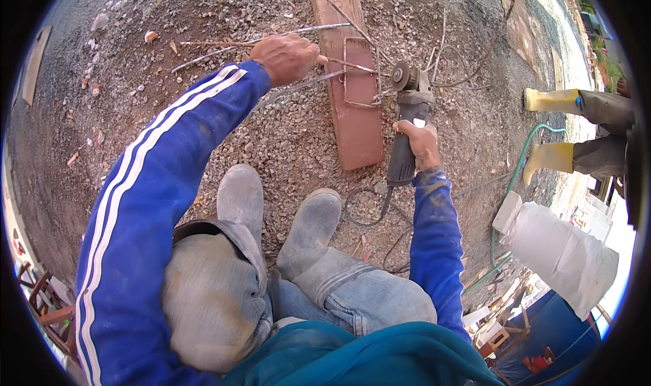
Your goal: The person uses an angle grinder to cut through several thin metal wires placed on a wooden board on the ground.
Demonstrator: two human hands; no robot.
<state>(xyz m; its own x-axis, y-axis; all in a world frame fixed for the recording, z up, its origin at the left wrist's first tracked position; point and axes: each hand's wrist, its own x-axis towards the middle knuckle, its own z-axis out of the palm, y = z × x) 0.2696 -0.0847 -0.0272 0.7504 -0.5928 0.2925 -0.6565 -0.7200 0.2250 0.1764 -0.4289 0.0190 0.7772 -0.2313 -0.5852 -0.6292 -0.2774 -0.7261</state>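
My right hand [420, 141] is closed around the body of an angle grinder [410, 106], whose disc [401, 75] is beside the end of a rusty metal rod [356, 67]. My left hand [288, 58] grips this rod, which crosses over a reddish-brown wooden plank [357, 137]. A bent rectangular wire frame [346, 87] lies on the plank, partly under the rod. Whether the disc touches the rod or is spinning, I cannot tell. More thin rods [305, 86] lie around my left hand.
Gravel surrounds my rubber boots [311, 223]. The grinder's cord [362, 225] loops between my boots and right arm. Bent rods [478, 71] stick out beyond the grinder. At right, a person in yellow boots [552, 157] stands near a green hose [518, 175] and a white sack [562, 254].
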